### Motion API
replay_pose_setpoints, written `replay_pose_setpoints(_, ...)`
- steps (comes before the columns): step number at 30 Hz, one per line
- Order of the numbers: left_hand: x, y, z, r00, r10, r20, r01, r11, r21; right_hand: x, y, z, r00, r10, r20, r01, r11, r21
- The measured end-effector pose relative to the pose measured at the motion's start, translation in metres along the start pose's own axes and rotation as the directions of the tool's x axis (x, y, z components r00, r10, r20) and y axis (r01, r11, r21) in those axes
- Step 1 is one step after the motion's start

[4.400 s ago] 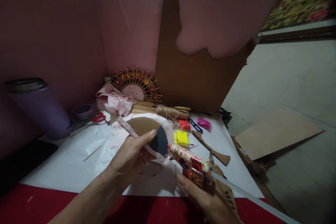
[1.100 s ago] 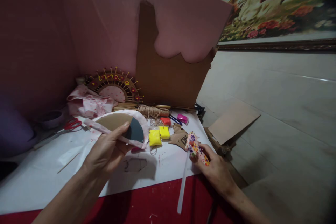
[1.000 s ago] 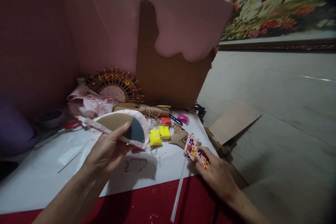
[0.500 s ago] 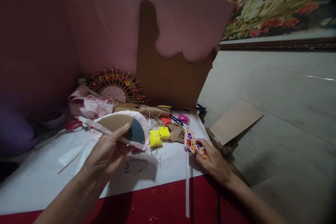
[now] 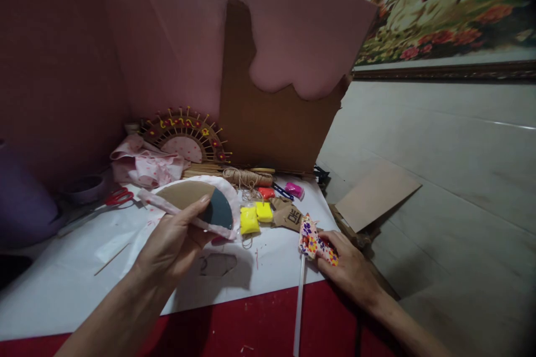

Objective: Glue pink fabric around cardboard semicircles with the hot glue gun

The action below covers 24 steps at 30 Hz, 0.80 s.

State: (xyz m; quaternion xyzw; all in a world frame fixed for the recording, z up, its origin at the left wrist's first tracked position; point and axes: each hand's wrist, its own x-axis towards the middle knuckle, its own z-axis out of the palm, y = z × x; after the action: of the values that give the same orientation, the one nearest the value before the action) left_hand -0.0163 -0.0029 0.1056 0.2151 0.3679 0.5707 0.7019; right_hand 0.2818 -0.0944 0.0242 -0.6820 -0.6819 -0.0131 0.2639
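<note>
My left hand grips a half-round cardboard piece wrapped in pink dotted cloth, with a dark patch at its right end; the thumb presses on its face. It is held just above the white sheet. My right hand is closed on a flower-patterned glue gun at the sheet's right edge. A clear glue stick pokes out of the gun toward me.
Two yellow packets, orange and pink ones, twine, cardboard scraps and a decorated fan piece lie behind. Red-handled scissors and pink cloth sit left. A tall cardboard backdrop stands behind; a flat board lies on the floor.
The glue gun moved off the cloth-covered piece to the right edge of the sheet, its stick swinging to point at me. My left hand has kept the piece nearly still.
</note>
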Motion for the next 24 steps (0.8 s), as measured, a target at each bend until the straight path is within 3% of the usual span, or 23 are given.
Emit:
replay_pose_setpoints(11, 0.005, -0.004, -0.005, 0.999, 0.014, 0.043, -0.014, 1.000, 0.009, 0.009, -0.008, 0.008, 0.998, -0.024, 0.055, 0.027, 0.998, -0.060)
replay_pose_setpoints(16, -0.001, -0.005, -0.003, 0.999, 0.003, 0.054, -0.003, 1.000, -0.006, 0.008, -0.011, -0.003, 0.995, -0.050, 0.086, 0.060, 0.992, -0.114)
replay_pose_setpoints(19, -0.004, -0.007, -0.002, 0.995, -0.029, 0.099, 0.030, 0.999, -0.016, 0.012, -0.034, -0.017, 0.990, -0.136, -0.029, 0.134, 0.989, -0.066)
replay_pose_setpoints(22, -0.006, -0.009, -0.002, 0.988, -0.057, 0.142, 0.063, 0.997, -0.040, 0.018, -0.072, -0.025, 0.953, -0.239, -0.188, 0.257, 0.963, 0.079)
replay_pose_setpoints(24, -0.007, -0.010, -0.002, 0.986, -0.064, 0.154, 0.072, 0.996, -0.048, 0.024, -0.097, -0.026, 0.941, -0.267, -0.211, 0.310, 0.927, 0.209)
